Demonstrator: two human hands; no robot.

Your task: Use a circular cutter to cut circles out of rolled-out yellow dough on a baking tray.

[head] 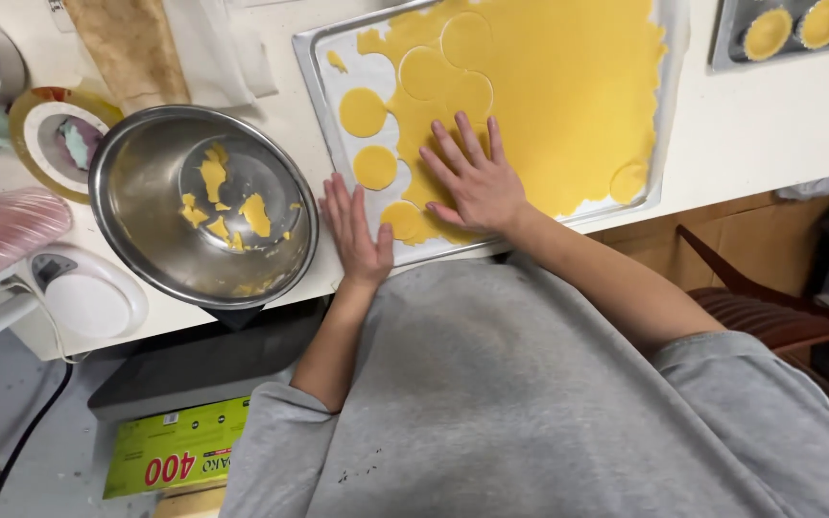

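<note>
Head view, the only one supplied. The person stands at a white counter (722,144) with both hands down on a metal baking tray (311,58) lined with white paper. The right hand (472,182) lies flat, fingers spread wide, palm pressing the rolled yellow dough sheet (568,86) at the tray's near edge; it holds nothing. The left hand (357,235) lies flat at about eight o'clock from the right hand, fingers together, on the tray's near left corner, just beside a cut round (401,220); it also holds nothing. Risk, as I judge it: the sheet looks soft and thin, so palm pressure could dent or stretch it, and the cut outlines at twelve o'clock of the right hand could distort; the loose rounds at ten o'clock could smear if a hand slid across. Condition of the dough: even deep yellow, smooth, ragged at its edges, several circles already scored or lifted out, with two separate dough discs (364,112) resting on bare paper. At nine o'clock of the left hand stands a steel mixing bowl (203,206) containing dough scraps. A tart tin (789,29) with filled shells sits at the far right, well apart.
</note>
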